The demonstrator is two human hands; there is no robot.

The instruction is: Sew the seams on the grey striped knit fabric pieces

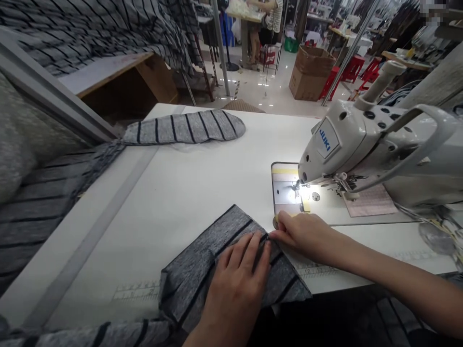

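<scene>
A grey knit fabric piece with dark stripes (224,231) lies at the front of the white sewing table, partly folded over. My left hand (238,279) rests on it with the fingers stretched out, pressing it to the tabletop. At the fabric's right edge, my right hand (300,233) is closed in a pinch on that edge, thumb and curled fingers together. Just beyond my right hand is the lit needle area of a JUKI sewing machine (340,140); the fabric lies short of the needle, apart from it.
Another striped fabric piece (184,127) lies at the table's far left. More striped cloth (39,202) hangs along the left side. A pinkish cloth patch (372,200) lies under the machine arm. Beyond the table are a cardboard box (311,72), red stools and a seated person (273,21).
</scene>
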